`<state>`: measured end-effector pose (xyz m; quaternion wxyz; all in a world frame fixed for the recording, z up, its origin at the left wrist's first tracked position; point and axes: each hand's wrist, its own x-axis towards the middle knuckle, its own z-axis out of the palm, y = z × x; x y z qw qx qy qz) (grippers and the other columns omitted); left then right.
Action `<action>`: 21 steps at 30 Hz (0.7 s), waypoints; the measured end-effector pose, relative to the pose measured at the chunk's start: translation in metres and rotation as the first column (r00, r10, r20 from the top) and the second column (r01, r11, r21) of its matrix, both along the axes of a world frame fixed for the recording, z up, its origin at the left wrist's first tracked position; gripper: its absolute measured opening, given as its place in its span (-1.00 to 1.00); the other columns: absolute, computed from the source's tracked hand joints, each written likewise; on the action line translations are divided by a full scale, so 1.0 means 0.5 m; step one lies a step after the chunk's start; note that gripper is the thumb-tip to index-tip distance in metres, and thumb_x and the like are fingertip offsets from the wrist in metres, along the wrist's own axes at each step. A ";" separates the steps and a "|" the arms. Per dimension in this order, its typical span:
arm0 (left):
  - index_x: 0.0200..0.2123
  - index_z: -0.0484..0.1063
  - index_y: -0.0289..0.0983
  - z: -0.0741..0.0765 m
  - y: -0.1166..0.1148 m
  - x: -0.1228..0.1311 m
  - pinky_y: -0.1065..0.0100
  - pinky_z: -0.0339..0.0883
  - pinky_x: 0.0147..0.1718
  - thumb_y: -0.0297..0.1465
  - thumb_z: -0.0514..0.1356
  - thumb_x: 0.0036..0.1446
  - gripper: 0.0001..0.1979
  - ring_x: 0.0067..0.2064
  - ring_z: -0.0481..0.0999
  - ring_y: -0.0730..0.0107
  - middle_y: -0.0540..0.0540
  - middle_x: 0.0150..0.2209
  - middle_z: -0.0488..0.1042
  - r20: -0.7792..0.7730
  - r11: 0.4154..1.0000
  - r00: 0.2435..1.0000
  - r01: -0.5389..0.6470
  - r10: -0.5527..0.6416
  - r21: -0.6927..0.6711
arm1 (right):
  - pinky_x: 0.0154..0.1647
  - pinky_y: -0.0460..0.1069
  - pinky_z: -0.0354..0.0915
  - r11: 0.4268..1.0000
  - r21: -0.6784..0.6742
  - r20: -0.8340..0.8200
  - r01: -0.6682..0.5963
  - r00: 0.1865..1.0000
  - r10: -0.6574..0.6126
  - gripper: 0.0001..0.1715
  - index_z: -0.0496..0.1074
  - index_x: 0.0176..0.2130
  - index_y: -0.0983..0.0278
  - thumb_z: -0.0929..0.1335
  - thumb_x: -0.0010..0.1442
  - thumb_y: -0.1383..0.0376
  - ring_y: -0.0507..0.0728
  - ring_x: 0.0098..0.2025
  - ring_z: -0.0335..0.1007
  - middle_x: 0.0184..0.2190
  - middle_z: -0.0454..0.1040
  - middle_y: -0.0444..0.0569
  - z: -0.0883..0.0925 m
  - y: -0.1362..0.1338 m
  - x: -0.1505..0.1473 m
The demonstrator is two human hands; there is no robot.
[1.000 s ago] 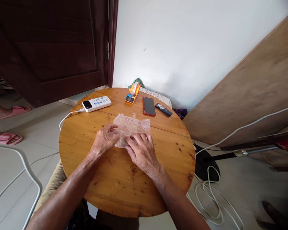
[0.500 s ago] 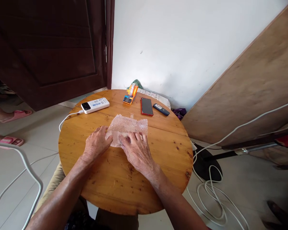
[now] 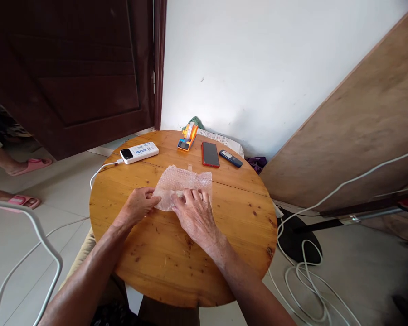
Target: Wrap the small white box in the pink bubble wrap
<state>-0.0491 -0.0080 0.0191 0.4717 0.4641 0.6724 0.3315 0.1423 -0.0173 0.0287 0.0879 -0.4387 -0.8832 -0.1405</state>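
A sheet of clear bubble wrap (image 3: 180, 176) lies on the round wooden table (image 3: 245, 226), partly folded along its near side. My left hand (image 3: 140, 203) pinches the wrap's left corner between thumb and fingers. On the wrap's near right part rests my right hand (image 3: 195, 215), fingers bent and pressing down, with something pale under them that I cannot make out. A small strip of clear tape (image 3: 189, 167) shows at the wrap's far edge.
Toward the back stand an orange tape dispenser (image 3: 188, 136), a red-edged phone (image 3: 210, 154), a dark blue device (image 3: 230, 158) and a white power bank (image 3: 139, 153) with a cable. A person's feet in pink sandals (image 3: 25, 200) are at the left.
My left hand has closed its fingers on the wrap's left corner, where it was more spread before. My right hand stays on the wrap. The whole view has shifted slightly.
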 end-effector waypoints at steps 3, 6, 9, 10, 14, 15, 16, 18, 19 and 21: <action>-0.35 0.47 -0.32 0.002 0.000 0.019 0.47 0.11 -0.66 -0.19 0.21 -0.19 -0.64 -0.64 0.29 0.52 0.06 -0.57 0.43 0.187 0.999 0.982 0.009 -0.016 0.039 | -0.02 0.19 0.11 1.000 -0.012 -0.013 -0.005 1.000 0.005 -0.79 0.42 -0.03 0.18 0.35 0.32 0.22 0.27 -0.10 0.28 -0.18 0.44 0.06 0.001 0.000 -0.002; -0.41 0.45 -0.31 0.003 0.002 0.046 0.47 0.09 -0.65 -0.18 0.19 -0.20 -0.68 -0.64 0.22 0.56 0.08 -0.60 0.39 0.188 0.991 0.981 0.009 -0.035 0.133 | 0.00 0.19 0.12 1.000 -0.024 -0.039 0.008 0.999 -0.009 -0.73 0.41 -0.01 0.22 0.36 0.30 0.21 0.29 -0.09 0.28 -0.17 0.45 0.08 0.001 -0.002 -0.004; -0.43 0.48 -0.30 0.003 0.003 0.078 0.45 0.13 -0.56 -0.22 0.15 -0.12 -0.73 -0.57 0.25 0.52 0.07 -0.60 0.36 0.027 0.967 0.998 0.043 -0.052 0.251 | 0.06 0.20 0.11 0.999 -0.041 -0.123 0.013 0.992 -0.018 -0.49 0.28 0.16 0.33 0.36 0.27 0.24 0.29 -0.08 0.29 -0.13 0.47 0.12 0.000 -0.006 -0.002; -0.44 0.49 -0.29 0.005 0.001 0.088 0.44 0.14 -0.53 -0.24 0.14 -0.08 -0.75 -0.55 0.25 0.51 0.07 -0.60 0.35 -0.055 0.955 0.997 0.071 -0.057 0.287 | 0.09 0.21 0.10 0.999 -0.054 -0.160 0.008 0.987 -0.016 -0.41 0.23 0.21 0.37 0.36 0.26 0.27 0.29 -0.07 0.29 -0.11 0.48 0.13 0.001 -0.007 0.000; -0.49 0.49 -0.27 0.016 -0.015 0.107 0.39 0.13 -0.46 -0.33 0.10 0.02 -0.80 -0.51 0.24 0.48 0.04 -0.58 0.34 -0.366 0.896 0.926 0.238 -0.093 0.375 | 0.16 0.22 0.08 0.989 -0.143 -0.288 -0.038 0.958 -0.005 -0.24 0.17 0.26 0.40 0.35 0.09 0.42 0.29 -0.03 0.32 -0.07 0.51 0.15 0.009 -0.006 0.018; -0.47 0.51 -0.27 0.019 -0.020 0.106 0.39 0.14 -0.44 -0.36 0.10 0.00 -0.81 -0.50 0.25 0.47 0.03 -0.56 0.36 -0.401 0.873 0.908 0.288 -0.118 0.395 | 0.15 0.21 0.09 0.984 -0.168 -0.317 -0.053 0.948 -0.003 -0.23 0.19 0.25 0.39 0.34 0.05 0.44 0.29 -0.03 0.33 -0.06 0.52 0.15 0.011 -0.005 0.024; -0.43 0.53 -0.27 0.021 -0.025 0.102 0.38 0.15 -0.43 -0.39 0.11 -0.01 -0.81 -0.48 0.28 0.45 0.02 -0.53 0.39 -0.417 0.845 0.896 0.337 -0.153 0.416 | 0.15 0.21 0.11 0.980 -0.188 -0.345 -0.068 0.938 -0.001 -0.23 0.21 0.23 0.38 0.34 0.02 0.45 0.29 -0.03 0.34 -0.06 0.52 0.15 0.014 -0.004 0.031; -0.31 0.57 -0.27 0.023 -0.031 0.091 0.39 0.18 -0.42 -0.44 0.10 -0.04 -0.74 -0.45 0.31 0.43 0.00 -0.47 0.41 -0.410 0.790 0.883 0.415 -0.230 0.451 | 0.14 0.21 0.14 0.972 -0.211 -0.394 -0.100 0.919 0.009 -0.25 0.24 0.21 0.38 0.32 0.00 0.45 0.28 -0.05 0.36 -0.08 0.53 0.14 0.017 -0.001 0.042; -0.25 0.57 -0.27 0.022 -0.033 0.084 0.39 0.19 -0.42 -0.46 0.09 -0.04 -0.69 -0.44 0.32 0.42 -0.01 -0.46 0.42 -0.396 0.765 0.878 0.444 -0.268 0.467 | 0.13 0.20 0.15 0.970 -0.214 -0.415 -0.112 0.910 0.014 -0.27 0.26 0.19 0.37 0.31 0.01 0.46 0.27 -0.06 0.37 -0.09 0.54 0.12 0.018 0.001 0.047; -0.14 0.56 -0.27 0.016 -0.034 0.074 0.39 0.23 -0.39 -0.49 0.06 0.01 -0.62 -0.41 0.37 0.40 -0.03 -0.41 0.44 -0.379 0.724 0.872 0.474 -0.309 0.501 | 0.12 0.18 0.17 0.968 -0.212 -0.457 -0.135 0.889 0.024 -0.31 0.29 0.17 0.35 0.29 0.01 0.48 0.25 -0.08 0.38 -0.12 0.56 0.09 0.016 0.006 0.055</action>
